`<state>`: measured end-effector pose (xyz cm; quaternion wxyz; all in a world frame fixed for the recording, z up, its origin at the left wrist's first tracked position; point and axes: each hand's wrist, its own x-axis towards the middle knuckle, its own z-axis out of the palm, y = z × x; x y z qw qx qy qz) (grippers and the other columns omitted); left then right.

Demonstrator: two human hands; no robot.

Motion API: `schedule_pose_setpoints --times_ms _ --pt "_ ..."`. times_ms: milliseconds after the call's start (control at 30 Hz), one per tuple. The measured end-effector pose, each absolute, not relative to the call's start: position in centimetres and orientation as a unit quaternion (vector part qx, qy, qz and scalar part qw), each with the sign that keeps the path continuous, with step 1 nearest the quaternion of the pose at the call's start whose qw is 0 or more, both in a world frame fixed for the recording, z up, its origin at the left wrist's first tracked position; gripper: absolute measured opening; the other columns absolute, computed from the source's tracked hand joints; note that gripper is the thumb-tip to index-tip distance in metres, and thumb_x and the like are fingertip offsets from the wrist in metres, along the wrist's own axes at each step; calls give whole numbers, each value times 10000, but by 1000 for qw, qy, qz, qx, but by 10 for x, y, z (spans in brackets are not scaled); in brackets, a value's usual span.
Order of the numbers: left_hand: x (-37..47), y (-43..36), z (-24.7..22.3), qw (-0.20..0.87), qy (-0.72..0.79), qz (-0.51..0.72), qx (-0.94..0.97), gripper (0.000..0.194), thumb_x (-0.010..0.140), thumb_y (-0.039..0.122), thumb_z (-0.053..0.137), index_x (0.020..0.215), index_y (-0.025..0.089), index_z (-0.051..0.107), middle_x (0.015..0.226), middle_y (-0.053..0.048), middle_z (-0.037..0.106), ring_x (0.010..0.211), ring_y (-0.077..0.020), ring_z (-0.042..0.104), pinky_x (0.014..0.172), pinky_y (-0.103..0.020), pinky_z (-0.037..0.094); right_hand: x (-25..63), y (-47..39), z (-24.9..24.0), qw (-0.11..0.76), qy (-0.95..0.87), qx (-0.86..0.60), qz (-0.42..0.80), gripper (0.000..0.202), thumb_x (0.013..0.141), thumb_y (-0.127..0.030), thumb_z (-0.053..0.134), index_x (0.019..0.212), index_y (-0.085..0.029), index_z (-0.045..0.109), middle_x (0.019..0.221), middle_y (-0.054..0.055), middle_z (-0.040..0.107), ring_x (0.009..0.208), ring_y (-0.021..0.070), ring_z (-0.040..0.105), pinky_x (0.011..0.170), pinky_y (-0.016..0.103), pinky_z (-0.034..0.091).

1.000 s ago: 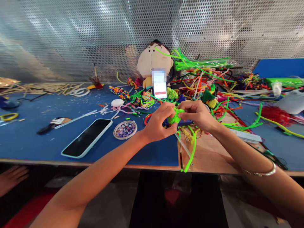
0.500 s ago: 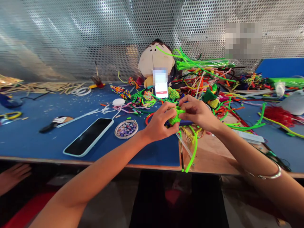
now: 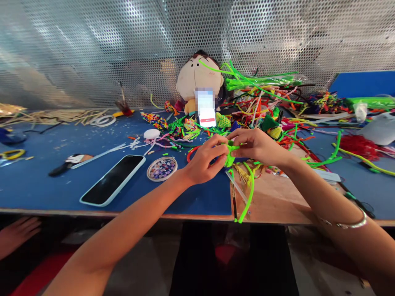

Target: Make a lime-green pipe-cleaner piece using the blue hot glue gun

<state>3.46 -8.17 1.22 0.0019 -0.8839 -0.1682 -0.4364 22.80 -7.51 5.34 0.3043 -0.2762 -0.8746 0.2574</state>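
Observation:
Between both hands is a small bright green piece, fuzzy like bent pipe cleaners (image 3: 230,158). My left hand (image 3: 207,161) grips it from the left, fingers curled over its side. From the right, my right hand (image 3: 257,147) pinches its upper edge with thumb and fingertips. Part of the piece is hidden behind the fingers. Below it, a loose green pipe cleaner (image 3: 251,193) curves down to the table's front edge. Left of my left hand lies a round container of small beads (image 3: 162,168). A phone in a pale case (image 3: 112,181) lies farther left.
A plush doll (image 3: 199,78) sits at the back with a lit phone (image 3: 206,111) before it. Tangled coloured pipe cleaners (image 3: 262,96) are heaped at right. Yellow-handled scissors (image 3: 12,154) lie far left. Another person's hand (image 3: 20,235) shows at lower left.
The green piece appears slightly turned between my fingers, and my left fingers have shifted a little on it. The whole view has moved slightly. Both hands keep their hold.

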Motion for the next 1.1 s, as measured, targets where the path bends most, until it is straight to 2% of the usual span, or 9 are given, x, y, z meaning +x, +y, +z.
schedule_pose_setpoints --times_ms 300,600,767,1100 --pt "36 -82 13 -4 -175 -432 -885 164 865 91 445 732 186 436 865 -35 504 819 -120 518 743 -272 461 229 -74 53 290 -882 -309 206 200 754 -243 624 587 -150 566 782 37 602 712 122 528 678 275 400" --pt "37 -81 11 32 -169 -430 -886 150 827 80 472 724 185 446 846 -35 516 790 -123 502 706 -261 461 228 -77 53 289 -892 -301 173 123 749 -200 595 634 -161 614 812 54 646 826 173 596 745 307 430" --pt "37 -80 11 44 -170 -430 -886 143 815 90 480 716 189 451 826 -34 531 778 -130 497 695 -273 459 227 -78 54 287 -894 -305 162 105 763 -202 593 674 -169 636 845 51 660 831 169 598 774 317 438" --pt "36 -79 11 53 -169 -430 -885 150 823 90 483 708 184 463 831 -38 535 777 -128 496 700 -263 455 225 -80 53 304 -870 -344 180 27 716 -168 606 720 -153 583 789 29 612 708 125 526 670 287 392"
